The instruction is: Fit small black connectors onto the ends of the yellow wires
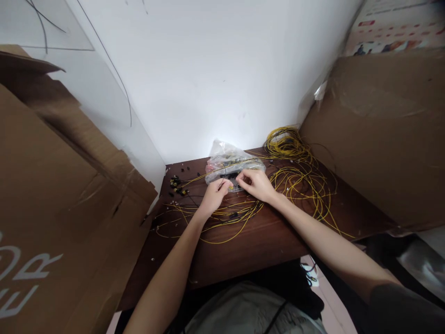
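In the head view, my left hand (212,198) is closed in a pinch on a thin wire; a small yellow bit shows at its fingertips. My right hand (257,184) is just to the right, thumb and forefinger together, and whatever they hold is too small to make out. Both hands are at the front of a clear plastic bag (222,150) containing small parts, some of them black and reddish. Yellow and black wires (229,239) lie in loops below the hands.
A tangled coil of yellow wires (287,144) lies at the back right of the brown table (243,260). Several small black connectors (175,182) sit at the left. Cardboard boxes (69,185) flank both sides, with a white wall (222,79) behind.
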